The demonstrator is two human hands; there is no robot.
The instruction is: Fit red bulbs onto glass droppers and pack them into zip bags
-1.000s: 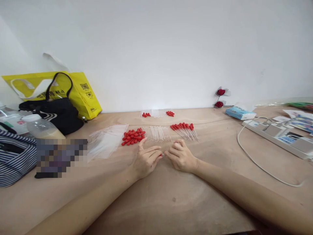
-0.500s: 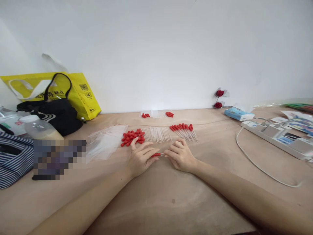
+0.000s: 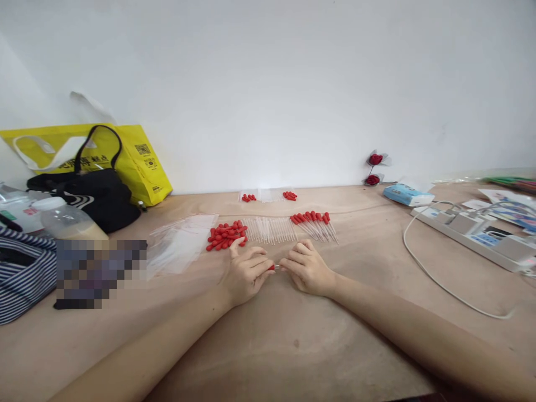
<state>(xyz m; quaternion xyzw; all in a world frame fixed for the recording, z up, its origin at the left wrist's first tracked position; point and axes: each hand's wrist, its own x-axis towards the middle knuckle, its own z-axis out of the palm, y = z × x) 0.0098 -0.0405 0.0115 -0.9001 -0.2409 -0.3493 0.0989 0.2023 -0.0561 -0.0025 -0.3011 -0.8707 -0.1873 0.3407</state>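
Note:
In the head view, my left hand pinches a red rubber bulb, mostly covered by the fingers. Facing it, my right hand grips a thin clear dropper tube, whose short visible end meets the bulb's tip. How deep the tube sits in the bulb cannot be made out. A heap of red bulbs lies just beyond my left hand. Several loose clear tubes are laid side by side in the middle. Past my right hand, droppers with red bulbs fitted are lined up at a slant.
Clear plastic bags lie to the left. Near the wall is a clear packet with red bulbs. A bottle and a yellow bag stand far left. At right are a tissue pack and a power strip with a cable.
The red bulb has drawn further under my left fingers, so less of it shows. My left hand has shifted slightly right; my right hand has barely moved.

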